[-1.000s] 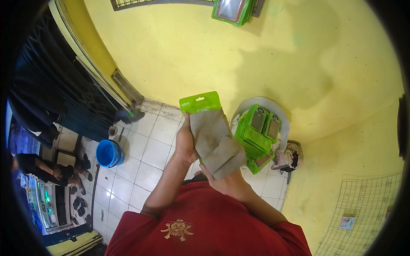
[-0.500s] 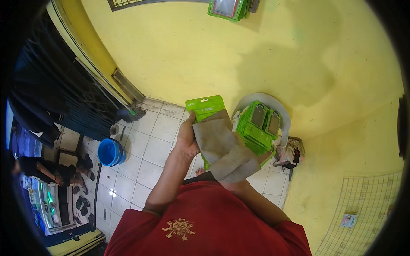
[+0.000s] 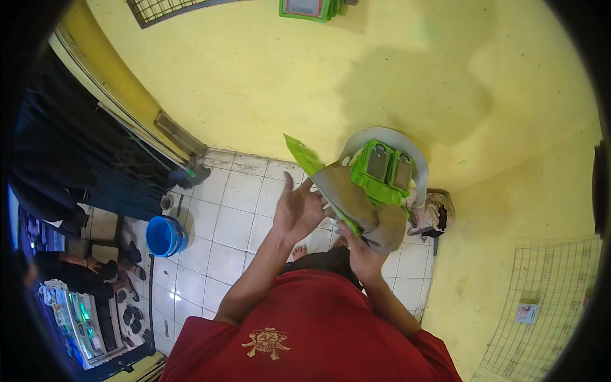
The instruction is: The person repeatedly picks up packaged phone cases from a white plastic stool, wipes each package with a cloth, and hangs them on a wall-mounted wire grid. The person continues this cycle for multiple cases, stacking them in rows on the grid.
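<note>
My left hand [image 3: 299, 209] is open, fingers and thumb spread, with its fingertips at the side of a green phone-case package [image 3: 303, 155]. The package is tilted nearly edge-on. My right hand [image 3: 368, 258] grips the lower end of the package, thumb along its edge, together with a grey-brown cloth [image 3: 350, 194]. The cloth lies over the package face and bunches above the right hand. Just beyond the cloth, a stack of green phone-case packages [image 3: 389, 191] rests on a pale plastic chair [image 3: 418, 167], whose seat is mostly hidden.
A blue bucket [image 3: 163, 237] stands on the white tiled floor [image 3: 238, 191] to the left. Near the yellow wall [image 3: 267, 83] is a bin of crumpled cloth [image 3: 439, 207]. More packages [image 3: 305, 9] hang above. At far left a seated person [image 3: 70, 274] is beside a display case [image 3: 79, 325].
The package has turned from face-up to nearly edge-on. My left hand has let go and spread its fingers. My right hand and the cloth have shifted right and up.
</note>
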Tool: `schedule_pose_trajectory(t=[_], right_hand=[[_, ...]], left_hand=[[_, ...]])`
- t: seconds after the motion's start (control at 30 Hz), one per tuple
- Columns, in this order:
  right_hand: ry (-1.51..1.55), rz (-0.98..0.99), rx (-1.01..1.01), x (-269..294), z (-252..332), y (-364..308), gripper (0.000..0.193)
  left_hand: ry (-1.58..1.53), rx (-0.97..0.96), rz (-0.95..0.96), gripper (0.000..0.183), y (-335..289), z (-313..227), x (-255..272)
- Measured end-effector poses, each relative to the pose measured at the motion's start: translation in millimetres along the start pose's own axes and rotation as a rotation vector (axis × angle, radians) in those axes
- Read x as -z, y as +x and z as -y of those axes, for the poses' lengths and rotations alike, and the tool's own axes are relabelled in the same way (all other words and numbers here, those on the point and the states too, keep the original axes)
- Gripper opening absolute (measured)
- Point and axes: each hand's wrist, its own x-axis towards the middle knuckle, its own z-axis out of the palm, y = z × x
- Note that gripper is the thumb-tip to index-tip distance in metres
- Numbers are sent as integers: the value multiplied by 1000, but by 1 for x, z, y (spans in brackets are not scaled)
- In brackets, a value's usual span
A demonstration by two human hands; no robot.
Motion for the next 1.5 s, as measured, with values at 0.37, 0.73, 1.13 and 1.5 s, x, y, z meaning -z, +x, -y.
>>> schedule_pose_trajectory(t=[0.37, 0.73, 1.13, 1.5], right_hand=[[219, -93, -536, 104, -97, 51, 21], [-102, -144, -658, 299, -232, 238, 54], [201, -558, -1163, 253, -525, 195, 52], [-128, -441, -1134, 236, -576, 138, 83]], left_hand=[[1037, -399, -684, 51, 40, 10, 55], [1085, -146, -734, 40, 131, 80, 46], [1043, -177, -981, 41, 151, 112, 53], [1020, -142, -1089, 42, 154, 128, 55]])
